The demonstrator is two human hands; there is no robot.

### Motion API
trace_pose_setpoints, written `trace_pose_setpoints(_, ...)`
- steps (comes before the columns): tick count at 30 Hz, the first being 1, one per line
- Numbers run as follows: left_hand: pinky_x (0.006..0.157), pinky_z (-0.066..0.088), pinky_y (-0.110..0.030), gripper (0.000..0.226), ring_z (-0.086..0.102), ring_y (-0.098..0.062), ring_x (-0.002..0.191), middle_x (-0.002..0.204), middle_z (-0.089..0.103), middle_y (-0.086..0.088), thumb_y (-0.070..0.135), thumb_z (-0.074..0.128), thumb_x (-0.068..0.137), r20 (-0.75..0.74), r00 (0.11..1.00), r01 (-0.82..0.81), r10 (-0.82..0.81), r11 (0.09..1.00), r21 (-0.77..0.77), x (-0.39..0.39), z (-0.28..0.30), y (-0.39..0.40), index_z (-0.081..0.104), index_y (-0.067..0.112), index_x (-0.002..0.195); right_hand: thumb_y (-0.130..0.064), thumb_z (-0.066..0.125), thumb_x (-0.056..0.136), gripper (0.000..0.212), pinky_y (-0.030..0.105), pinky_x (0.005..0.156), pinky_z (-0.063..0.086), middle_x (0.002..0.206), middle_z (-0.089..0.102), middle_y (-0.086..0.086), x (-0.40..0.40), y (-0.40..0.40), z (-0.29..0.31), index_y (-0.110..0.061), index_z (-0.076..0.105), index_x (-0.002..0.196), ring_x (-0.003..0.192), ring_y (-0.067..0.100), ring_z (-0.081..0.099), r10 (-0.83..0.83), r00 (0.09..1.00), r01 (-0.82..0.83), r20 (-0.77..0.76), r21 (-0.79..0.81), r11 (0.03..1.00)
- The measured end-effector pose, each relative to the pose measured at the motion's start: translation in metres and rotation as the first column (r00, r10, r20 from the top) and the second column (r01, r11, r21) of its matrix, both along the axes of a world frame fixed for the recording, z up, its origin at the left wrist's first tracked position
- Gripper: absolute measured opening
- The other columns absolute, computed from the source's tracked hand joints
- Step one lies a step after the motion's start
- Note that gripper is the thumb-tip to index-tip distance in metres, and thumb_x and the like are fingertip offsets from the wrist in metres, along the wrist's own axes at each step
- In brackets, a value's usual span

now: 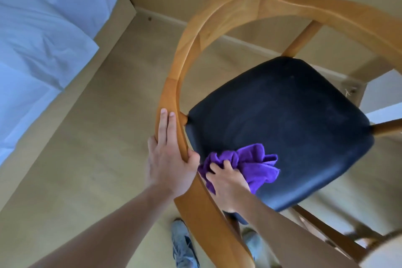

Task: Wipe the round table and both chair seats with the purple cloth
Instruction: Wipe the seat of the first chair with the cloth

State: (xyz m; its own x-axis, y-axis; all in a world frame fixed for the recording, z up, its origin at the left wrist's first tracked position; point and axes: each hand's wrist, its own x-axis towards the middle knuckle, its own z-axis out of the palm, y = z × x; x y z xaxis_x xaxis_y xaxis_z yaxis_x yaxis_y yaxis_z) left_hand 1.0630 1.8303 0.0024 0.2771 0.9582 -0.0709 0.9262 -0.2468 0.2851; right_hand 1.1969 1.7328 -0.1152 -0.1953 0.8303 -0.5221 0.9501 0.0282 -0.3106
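Note:
A wooden chair with a curved backrest rail (217, 17) and a black padded seat (282, 119) fills the middle of the view. My left hand (169, 159) grips the curved rail at its near left part, fingers along the top and thumb under the inner edge. My right hand (228, 183) holds the bunched purple cloth (254, 165) and presses it on the near left corner of the seat. The round table's edge (382, 252) shows blurred at the bottom right corner.
A bed with white linen (39, 35) on a light wooden frame (108, 35) runs along the left. Pale floor (108, 115) lies between bed and chair. My feet in grey shoes (182, 243) stand under the chair rail. A wall with a skirting board (239, 39) is behind.

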Motion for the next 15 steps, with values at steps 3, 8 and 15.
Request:
trace_pose_setpoints(3,0.074,0.039,-0.031,0.093,0.050,-0.023,0.108,0.170,0.005,0.011,0.055,0.038,0.080,-0.002,1.000,0.002,-0.002,1.000,0.015,0.000,-0.002,0.001,0.004,0.029,0.163,-0.031,0.058,0.087,0.026,0.042,0.078,0.048,0.118,0.047,-0.009,0.024,-0.039,0.009,-0.024,0.065,0.111,0.114,0.032,0.040,0.201,0.978,-0.206,-0.051,-0.126,0.971)
trace_pose_setpoints(8,0.075,0.039,-0.031,0.092,0.048,-0.022,0.107,0.170,0.004,0.014,0.057,0.036,0.081,0.007,1.000,-0.001,0.001,1.000,0.009,-0.001,-0.001,0.000,0.003,0.030,0.162,-0.022,0.052,0.085,0.012,0.042,0.083,0.051,0.101,0.049,-0.013,0.052,-0.035,0.036,-0.025,0.062,0.090,0.107,0.021,0.045,-0.077,0.961,0.018,-0.265,-0.215,0.976)
trace_pose_setpoints(15,0.077,0.039,-0.032,0.091,0.050,-0.025,0.110,0.169,0.006,0.014,0.058,0.032,0.080,-0.009,1.000,-0.008,0.009,0.999,0.038,0.003,-0.001,0.002,0.005,0.029,0.162,-0.030,0.060,0.093,0.031,0.041,0.099,0.039,0.130,0.045,-0.008,0.002,0.005,0.020,-0.026,0.062,0.124,0.120,0.023,0.035,0.149,0.967,-0.137,-0.207,0.069,0.988)
